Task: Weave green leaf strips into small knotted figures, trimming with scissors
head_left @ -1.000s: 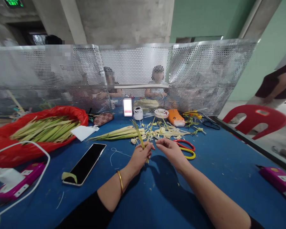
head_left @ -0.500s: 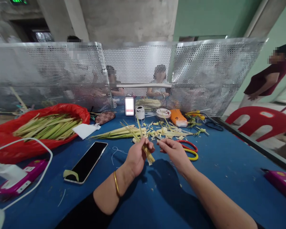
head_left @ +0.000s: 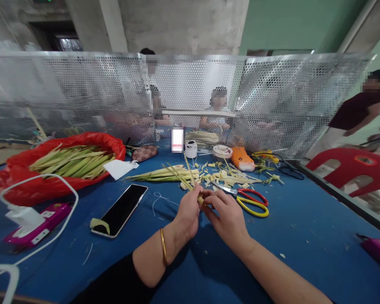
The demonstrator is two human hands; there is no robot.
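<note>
My left hand (head_left: 189,210) is closed around a small bundle of pale green-yellow leaf strips (head_left: 190,172), whose thin ends poke up and away from me. The fingers of my right hand (head_left: 227,215) are bent in and pinch the near end of this bundle, mostly hiding it. Just beyond my right hand lie scissors (head_left: 252,203) with one red and one yellow handle. Behind both hands, a pile of long leaf stalks (head_left: 158,174) and cut pale scraps (head_left: 232,176) spreads over the blue table (head_left: 297,245).
At left are a red plastic bag (head_left: 14,183) of leaf stalks, a black-screened phone (head_left: 122,211), a white tissue (head_left: 118,169) and a purple power strip (head_left: 39,228) with a white cable. A thread spool (head_left: 191,149), bowl (head_left: 222,152) and orange packet (head_left: 243,159) stand before a perforated metal screen (head_left: 190,80).
My right hand has moved left to the bundle and now grips its near end. The view has turned slightly left. Behind the screen, a standing person has moved right.
</note>
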